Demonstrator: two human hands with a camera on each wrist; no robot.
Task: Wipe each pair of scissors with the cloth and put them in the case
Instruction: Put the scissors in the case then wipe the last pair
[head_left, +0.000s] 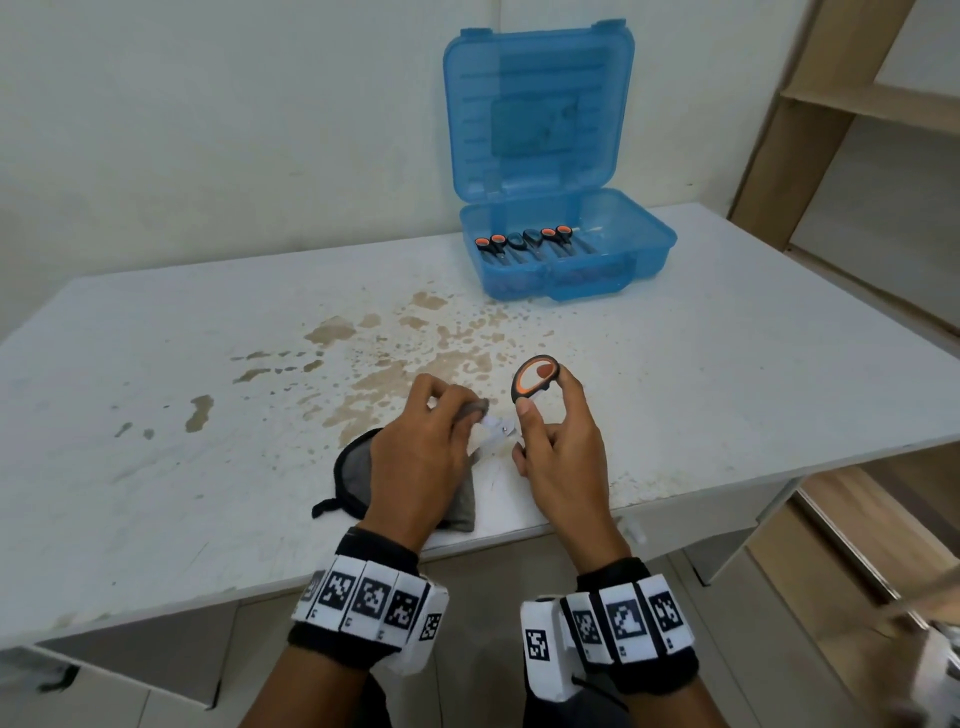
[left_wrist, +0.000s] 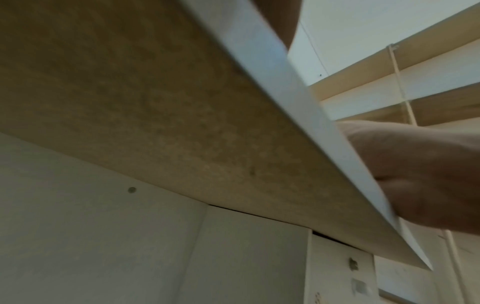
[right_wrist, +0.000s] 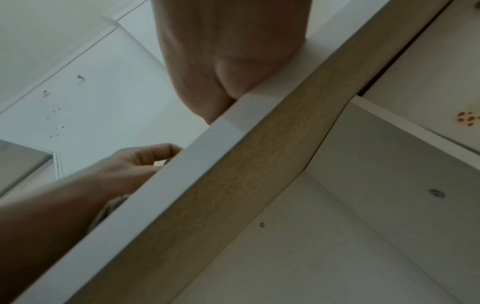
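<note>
A pair of scissors (head_left: 535, 378) with black and orange handles is held near the table's front edge. My right hand (head_left: 558, 441) grips its handles, one loop standing up above my fingers. My left hand (head_left: 421, 452) pinches a grey cloth (head_left: 358, 478) round the blades, whose pivot shows between the hands. The rest of the cloth hangs down onto the table under my left palm. An open blue case (head_left: 569, 260) stands at the back right with several scissors (head_left: 524, 241) lying in it. Both wrist views look up from under the table edge and show only parts of the hands.
The white table (head_left: 208, 415) has brown stains (head_left: 415, 358) across its middle. The case lid (head_left: 540, 109) stands upright against the wall. Wooden shelving (head_left: 872, 130) runs along the right side, close to the table's right edge.
</note>
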